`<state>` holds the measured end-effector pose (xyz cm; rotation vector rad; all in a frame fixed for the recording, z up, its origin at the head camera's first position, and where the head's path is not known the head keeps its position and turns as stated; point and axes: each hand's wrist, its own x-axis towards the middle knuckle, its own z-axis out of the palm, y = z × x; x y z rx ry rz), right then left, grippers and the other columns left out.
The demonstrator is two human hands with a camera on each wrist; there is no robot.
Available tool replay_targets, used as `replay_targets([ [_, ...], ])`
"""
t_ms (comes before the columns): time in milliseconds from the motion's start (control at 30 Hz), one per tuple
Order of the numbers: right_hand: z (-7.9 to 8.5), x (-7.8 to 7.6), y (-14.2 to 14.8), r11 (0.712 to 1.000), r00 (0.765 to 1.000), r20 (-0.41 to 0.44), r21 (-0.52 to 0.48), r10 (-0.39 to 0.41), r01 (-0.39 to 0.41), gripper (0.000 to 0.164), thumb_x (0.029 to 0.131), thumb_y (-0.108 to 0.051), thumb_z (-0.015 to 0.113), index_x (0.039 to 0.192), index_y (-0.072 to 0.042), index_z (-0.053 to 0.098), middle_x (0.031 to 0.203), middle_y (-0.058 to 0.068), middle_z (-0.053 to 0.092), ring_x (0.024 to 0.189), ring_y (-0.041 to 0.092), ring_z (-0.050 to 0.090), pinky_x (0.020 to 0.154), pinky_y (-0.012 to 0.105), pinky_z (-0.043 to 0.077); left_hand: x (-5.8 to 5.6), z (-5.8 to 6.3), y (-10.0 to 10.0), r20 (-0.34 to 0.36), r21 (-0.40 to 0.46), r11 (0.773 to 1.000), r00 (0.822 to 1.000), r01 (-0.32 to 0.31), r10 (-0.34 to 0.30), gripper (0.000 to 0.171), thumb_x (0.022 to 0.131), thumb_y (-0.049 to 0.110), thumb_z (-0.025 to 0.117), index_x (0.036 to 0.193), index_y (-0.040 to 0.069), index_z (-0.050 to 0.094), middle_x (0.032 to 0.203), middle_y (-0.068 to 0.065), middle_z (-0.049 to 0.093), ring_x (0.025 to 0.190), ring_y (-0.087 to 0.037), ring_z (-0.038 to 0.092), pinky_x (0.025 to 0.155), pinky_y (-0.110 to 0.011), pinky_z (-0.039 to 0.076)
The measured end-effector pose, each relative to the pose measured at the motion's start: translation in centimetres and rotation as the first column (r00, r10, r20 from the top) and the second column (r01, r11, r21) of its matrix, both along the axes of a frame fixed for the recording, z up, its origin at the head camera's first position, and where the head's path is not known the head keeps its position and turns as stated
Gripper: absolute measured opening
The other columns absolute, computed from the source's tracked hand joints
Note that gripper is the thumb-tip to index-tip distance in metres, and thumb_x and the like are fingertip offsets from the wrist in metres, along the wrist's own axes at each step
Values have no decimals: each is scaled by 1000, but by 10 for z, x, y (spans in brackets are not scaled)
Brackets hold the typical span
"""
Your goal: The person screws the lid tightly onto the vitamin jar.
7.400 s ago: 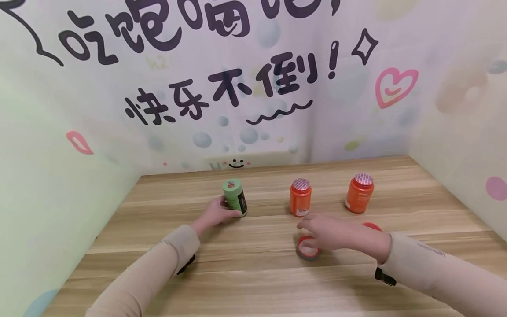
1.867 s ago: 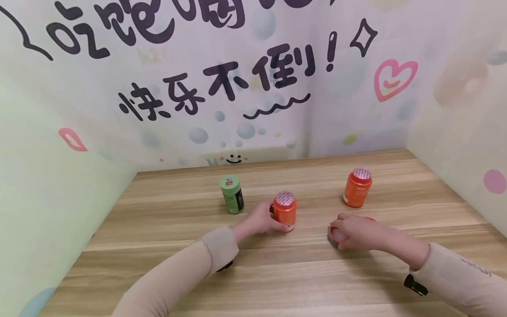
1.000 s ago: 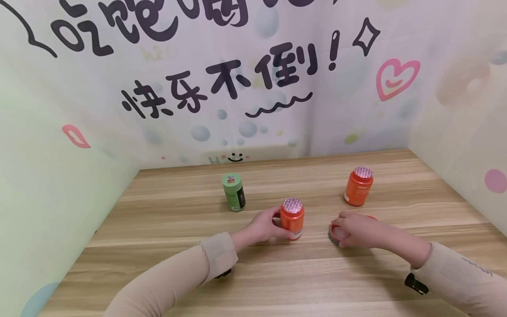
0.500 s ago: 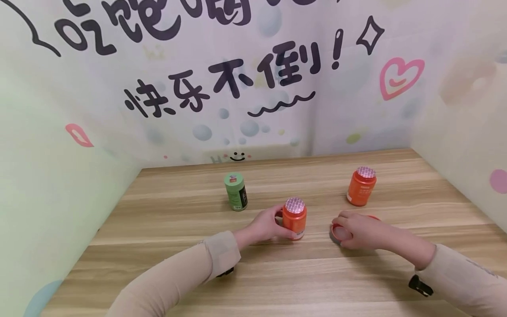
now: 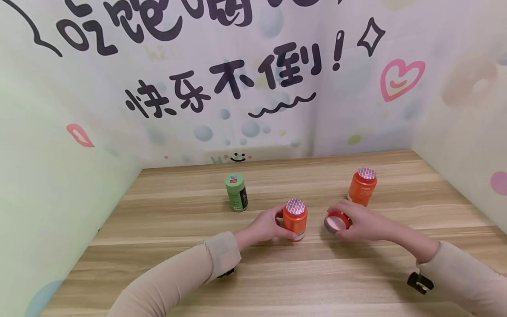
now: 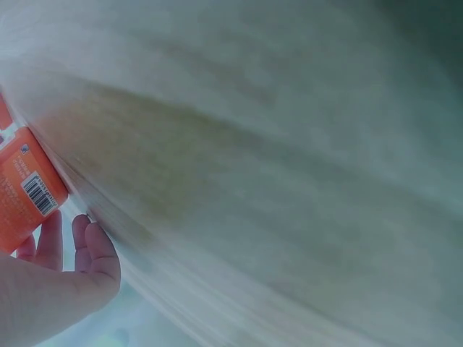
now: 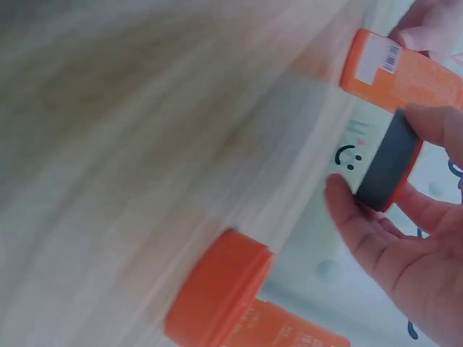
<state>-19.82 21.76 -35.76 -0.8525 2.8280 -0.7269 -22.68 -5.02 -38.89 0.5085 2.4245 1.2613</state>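
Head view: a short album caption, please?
Left hand grips an orange jar, right hand holds a lid, green jar farther back.

A hand could pass behind the front bottle (image 5: 296, 223); its gap to the lid (image 5: 336, 222) is narrow. Behind the right hand (image 5: 359, 222), the rear bottle (image 5: 362, 189) blocks the way.

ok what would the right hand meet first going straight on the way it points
Probably the jar in the left hand, lid leading; the right hand points that way, though relative height is unclear.
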Motion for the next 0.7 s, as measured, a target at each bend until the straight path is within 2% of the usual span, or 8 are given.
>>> replay_targets([
  [100,5,-1,-2,999,999,-31,-45,-18,17,51,73,-21,75,116,-5,54,108,6,55,93,19,52,72,29,49,0,0,0,2,-4,1000,1000,-1,1,75,67,24,82,133,15,45,115,2,59,102,-15,55,92,-35,45],
  [267,13,-5,-7,997,994,-110,-82,-4,-5,48,73,-17,74,116,-4,56,109,9,56,90,19,53,71,29,49,-1,-1,0,11,-4,1000,1000,-4,4,73,68,24,81,132,17,47,115,2,60,101,-15,55,92,-36,44],
  [500,20,-10,-12,995,997,-71,-103,11,-18,55,76,-22,73,121,-1,51,115,14,55,93,20,53,72,27,49,-2,-2,0,10,-2,1000,1000,2,-2,76,67,26,82,133,16,45,115,3,59,102,-15,55,92,-36,44],
  [700,26,-11,-18,992,996,-79,-123,28,-38,53,76,-21,73,119,2,52,110,12,57,87,16,53,69,25,49,-2,-1,-1,2,5,1000,1000,11,-11,71,68,25,81,130,16,48,116,2,60,103,-16,55,93,-37,44],
])
